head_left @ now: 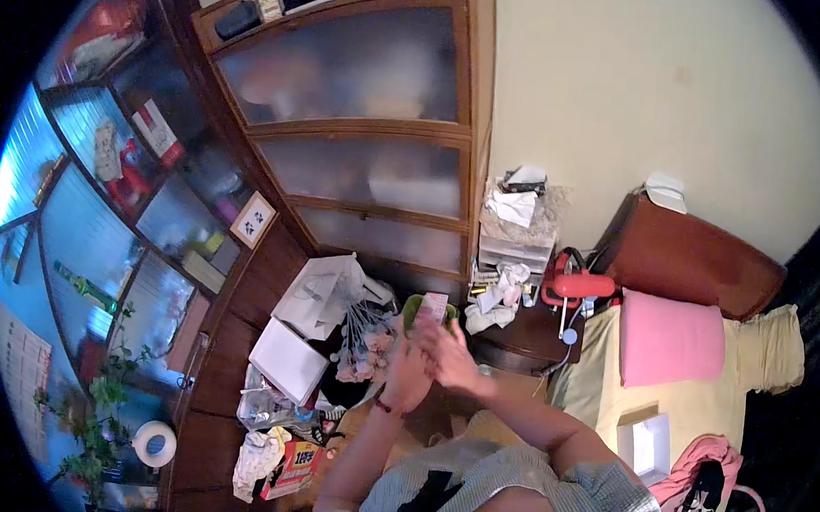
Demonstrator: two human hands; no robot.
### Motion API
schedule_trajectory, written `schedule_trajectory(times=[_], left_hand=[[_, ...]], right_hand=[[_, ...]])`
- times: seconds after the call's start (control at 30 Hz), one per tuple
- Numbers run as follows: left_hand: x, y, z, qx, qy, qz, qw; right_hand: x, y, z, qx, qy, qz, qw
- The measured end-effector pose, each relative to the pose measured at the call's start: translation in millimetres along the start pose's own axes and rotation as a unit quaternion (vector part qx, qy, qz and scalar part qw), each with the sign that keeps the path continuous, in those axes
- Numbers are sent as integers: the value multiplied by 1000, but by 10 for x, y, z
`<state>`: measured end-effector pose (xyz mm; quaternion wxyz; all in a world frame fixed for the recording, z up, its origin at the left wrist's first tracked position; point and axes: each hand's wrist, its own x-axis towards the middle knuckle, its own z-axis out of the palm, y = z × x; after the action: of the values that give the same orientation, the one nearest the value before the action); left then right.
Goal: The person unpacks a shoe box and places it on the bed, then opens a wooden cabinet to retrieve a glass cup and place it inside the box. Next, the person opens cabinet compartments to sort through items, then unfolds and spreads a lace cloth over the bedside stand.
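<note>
My left hand [407,378], with a dark red band at the wrist, is raised in front of me; its fingers are mostly hidden behind my other hand. Against it lies my right hand [458,362], fingers stretched out and somewhat blurred. Just beyond the fingertips is a green bin [412,310]. A pink and white packet [434,305] shows at its opening; whether a finger touches the packet I cannot tell. Close to the left hand, on its left side, stands a bunch of pale pink artificial flowers [368,351] with grey-white stems.
White boxes [289,361] and a red printed carton [295,471] stand at left by the wooden cabinet [361,128]. At right are a brown bedside table [526,341], a red device [580,285] and a bed with a pink pillow [673,339] and an open white box [646,446].
</note>
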<state>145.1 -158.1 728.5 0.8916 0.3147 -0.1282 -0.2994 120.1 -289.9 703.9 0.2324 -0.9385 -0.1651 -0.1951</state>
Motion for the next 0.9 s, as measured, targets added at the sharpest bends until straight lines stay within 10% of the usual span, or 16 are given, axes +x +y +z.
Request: schedule_trajectory(times=[0.03,0.17,0.33,0.57,0.77,0.9], left_hand=[[-20,176,-83,-25,83,-143,986],[130,703,63,89,-50,-131,986],[1199,978,-395,393,44,106,912],[3391,2350,-431,732,257,286,562],[4218,2410,-603,656,392,307,567],[4154,2526,-734,630,322,233,668]], right_hand=[[-1,71,121,24,9,92,995],[-275,501,602,129,35,335,933],[-593,819,524,21,-76,305,949],[-446,1304,239,-11,-61,273,960],[182,1482,-163,22,61,246,967],[724,1411,-607,29,132,216,967]])
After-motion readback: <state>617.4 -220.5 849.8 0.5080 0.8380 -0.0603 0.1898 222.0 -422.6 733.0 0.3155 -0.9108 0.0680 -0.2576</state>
